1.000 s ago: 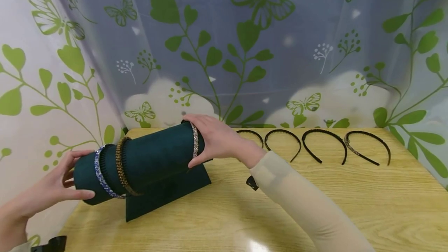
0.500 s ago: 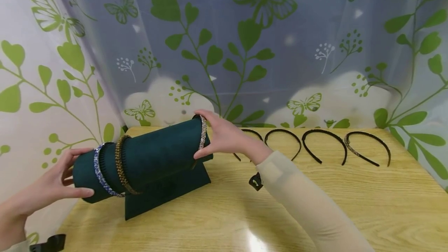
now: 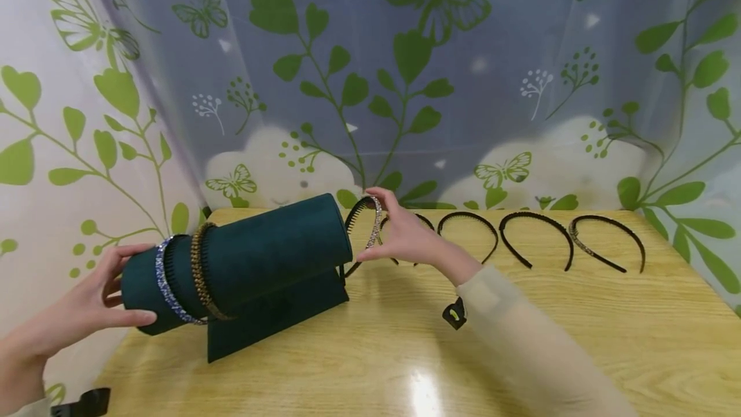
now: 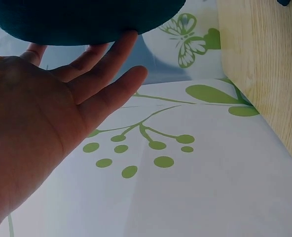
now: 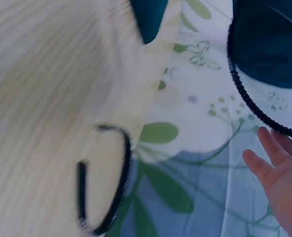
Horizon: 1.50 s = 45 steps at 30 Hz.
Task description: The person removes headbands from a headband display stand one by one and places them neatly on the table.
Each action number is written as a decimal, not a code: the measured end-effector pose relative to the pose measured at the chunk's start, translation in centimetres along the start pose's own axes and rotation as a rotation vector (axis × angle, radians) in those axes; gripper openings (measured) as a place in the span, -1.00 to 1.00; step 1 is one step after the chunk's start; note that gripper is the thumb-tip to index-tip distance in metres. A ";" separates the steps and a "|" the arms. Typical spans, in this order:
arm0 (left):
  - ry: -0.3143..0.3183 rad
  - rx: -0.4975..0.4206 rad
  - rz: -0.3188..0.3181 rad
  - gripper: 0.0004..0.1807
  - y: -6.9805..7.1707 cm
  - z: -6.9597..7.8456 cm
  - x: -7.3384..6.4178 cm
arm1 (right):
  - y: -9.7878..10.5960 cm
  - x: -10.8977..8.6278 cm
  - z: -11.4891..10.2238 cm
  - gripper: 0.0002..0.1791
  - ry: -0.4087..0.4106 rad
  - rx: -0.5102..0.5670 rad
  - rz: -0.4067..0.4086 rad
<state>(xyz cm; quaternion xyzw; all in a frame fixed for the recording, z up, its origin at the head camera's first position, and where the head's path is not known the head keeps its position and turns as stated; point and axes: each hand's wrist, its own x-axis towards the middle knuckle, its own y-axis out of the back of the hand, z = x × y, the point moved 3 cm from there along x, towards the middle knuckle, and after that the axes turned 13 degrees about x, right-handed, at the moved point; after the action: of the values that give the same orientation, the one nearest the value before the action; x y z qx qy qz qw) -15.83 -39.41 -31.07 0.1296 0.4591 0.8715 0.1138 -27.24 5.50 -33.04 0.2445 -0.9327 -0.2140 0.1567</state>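
My left hand (image 3: 81, 313) grips the left end of a dark green velvet headband stand (image 3: 272, 237), thumb in front. In the left wrist view its fingers touch the underside of the roll (image 4: 87, 22). A blue beaded headband (image 3: 164, 282) and a bronze beaded headband (image 3: 199, 269) sit round the roll's left part. Just off the roll's right end, my right hand (image 3: 413, 237) pinches a silver rhinestone headband (image 3: 378, 214) between thumb and fingers. The right wrist view shows the held headband's dark band (image 5: 248, 101) beside the roll's end.
On the wooden table (image 3: 521, 340), several dark headbands stand or lie in a row at the back right, one with a patterned side (image 3: 581, 248). The stand's flat base (image 3: 283, 317) rests on the table. A leaf-printed curtain (image 3: 463, 82) hangs behind.
My right hand has moved right, drawing the silver headband from round the roll's right end to off it. The left hand and the stand have stayed almost still.
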 end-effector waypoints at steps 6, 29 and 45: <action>0.001 0.008 0.018 0.01 0.1 -0.3 -0.1 | 2.1 -2.9 2.3 0.23 0.024 0.007 0.060; -0.007 -0.025 0.008 0.02 -0.2 -0.1 0.0 | 3.1 -9.2 3.9 0.11 0.170 -0.168 -0.050; -0.011 -0.043 -0.002 0.01 -0.2 -0.2 -0.1 | -0.9 -7.2 7.0 0.15 0.033 -0.478 -0.295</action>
<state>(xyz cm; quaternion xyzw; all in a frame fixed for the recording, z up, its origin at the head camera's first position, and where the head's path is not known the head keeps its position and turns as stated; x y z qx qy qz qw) -15.75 -39.51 -31.42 0.1314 0.4398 0.8803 0.1198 -23.71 10.79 -40.78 0.3371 -0.8075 -0.4441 0.1924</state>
